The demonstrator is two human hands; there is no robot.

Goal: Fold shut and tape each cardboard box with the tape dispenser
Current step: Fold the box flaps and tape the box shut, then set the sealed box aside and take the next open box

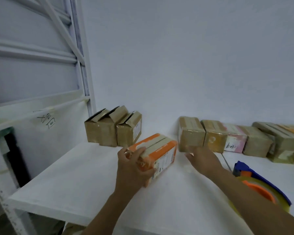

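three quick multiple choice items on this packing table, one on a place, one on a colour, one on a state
1. Where is the blue and orange tape dispenser?
A) on the white table, right of the right hand
B) inside an open box
C) atop a box
2. The printed cardboard box gripped by the left hand is
A) plain brown
B) orange and white
C) pink
3. The brown cardboard boxes at back left have flaps
A) taped flat
B) standing open
C) torn off
Key: A, it lies by the right forearm; B, orange panels show; B, flaps stick up.
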